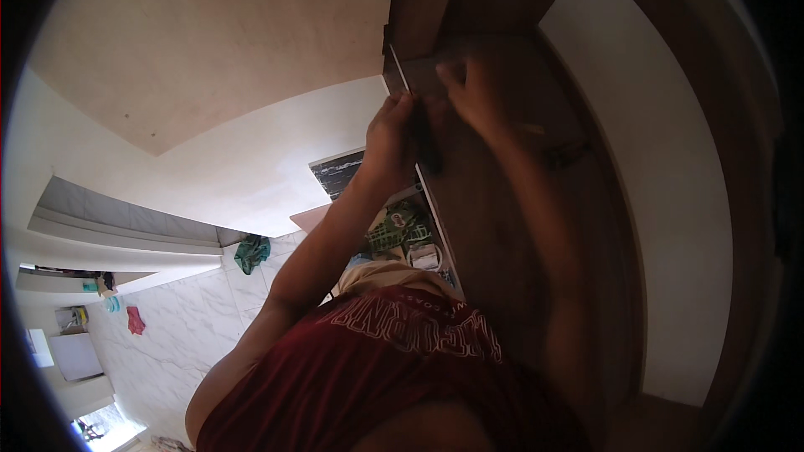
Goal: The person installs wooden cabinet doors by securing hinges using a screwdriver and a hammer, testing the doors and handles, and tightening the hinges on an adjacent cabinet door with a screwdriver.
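Left hand (pixel 388 127): fingers curled in, seemingly closed on a dark long thing (pixel 426 141) at the left edge of the dark brown surface (pixel 511 234), toward its far end. A thin pale strip (pixel 399 69) runs up from the same fingers; cannot tell whether strip and dark thing are 1 piece or 2.

Right hand (pixel 479 99): raised just to the right of the strip, apart from the left hand, thumb and fingers bent. Blurred and in shadow; cannot tell whether it pinches anything.

Notes on technique (judgement):
1. Let the left hand be the fixed point — firm grip, wrist quiet, strip steady in line with the dark thing.
2. Use the right hand slowly, in short moves. Treat the strip's edge as possibly sharp and keep the fingertips off it.
3. Light is poor on this side; leaning the head or shoulder away may help.
4. Watch below: green printed items (pixel 400 230) lie open near the left edge — anything let slip could land among them.
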{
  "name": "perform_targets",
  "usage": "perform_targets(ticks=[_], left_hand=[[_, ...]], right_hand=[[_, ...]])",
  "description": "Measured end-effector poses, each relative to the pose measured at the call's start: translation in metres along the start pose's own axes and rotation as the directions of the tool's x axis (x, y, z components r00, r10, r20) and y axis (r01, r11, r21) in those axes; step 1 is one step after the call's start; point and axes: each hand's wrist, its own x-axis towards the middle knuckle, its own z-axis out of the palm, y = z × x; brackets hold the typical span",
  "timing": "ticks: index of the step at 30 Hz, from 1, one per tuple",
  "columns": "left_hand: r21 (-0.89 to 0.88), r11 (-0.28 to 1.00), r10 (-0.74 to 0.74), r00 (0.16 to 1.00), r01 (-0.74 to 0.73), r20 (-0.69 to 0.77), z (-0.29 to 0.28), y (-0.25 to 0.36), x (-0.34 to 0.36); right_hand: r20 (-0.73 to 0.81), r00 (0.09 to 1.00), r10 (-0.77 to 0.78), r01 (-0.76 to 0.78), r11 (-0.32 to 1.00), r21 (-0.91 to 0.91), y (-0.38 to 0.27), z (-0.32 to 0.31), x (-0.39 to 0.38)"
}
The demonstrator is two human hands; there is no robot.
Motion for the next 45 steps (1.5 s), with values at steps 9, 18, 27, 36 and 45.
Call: perform_targets(ticks=[9,18,27,36,45], left_hand=[[0.039,0.998,0.04,0.987,-0.046,0.157,0.014,0.011,0.041],[0.358,0.93,0.039,0.991,-0.082,0.126,0.003,0.045,0.066],[0.412,0.908,0.028,0.992,-0.077,0.124,0.0,0.05,0.076],[0.409,0.91,0.021,0.991,-0.073,0.13,-0.002,0.047,0.083],[0.306,0.948,0.075,0.995,-0.091,0.064,-0.001,0.049,0.078]], right_hand=[[-0.052,0.999,-0.013,0.032,0.926,0.377,-0.039,-0.003,-0.12],[-0.065,0.998,-0.001,0.029,0.906,0.423,-0.048,-0.004,-0.121],[-0.039,0.999,0.006,0.012,0.899,0.439,-0.04,-0.002,-0.115],[0.313,0.941,0.128,-0.329,0.135,0.934,-0.041,-0.019,-0.107],[0.358,0.926,0.119,-0.372,0.436,0.819,-0.066,-0.023,-0.098]])
